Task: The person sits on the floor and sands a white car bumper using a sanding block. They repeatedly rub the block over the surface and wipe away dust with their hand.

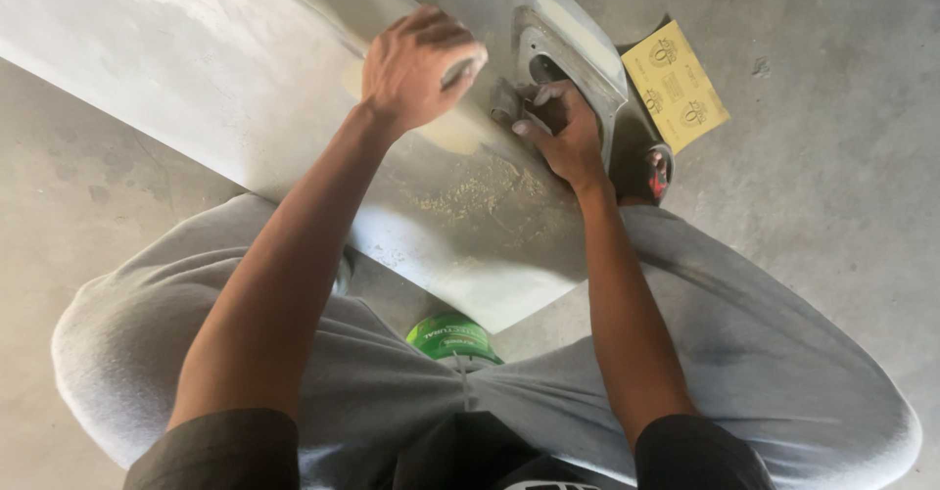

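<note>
Left hand curled, pressing on pale grey primed car body panel, right hand pinching small grey sanding piece by panel's recessed opening, yellow sandpaper sheet on concrete floor far right, green-lidded can near, between knees

Both arms outstretched, left hand curled knuckles-up, right hand fingers bent.
</note>
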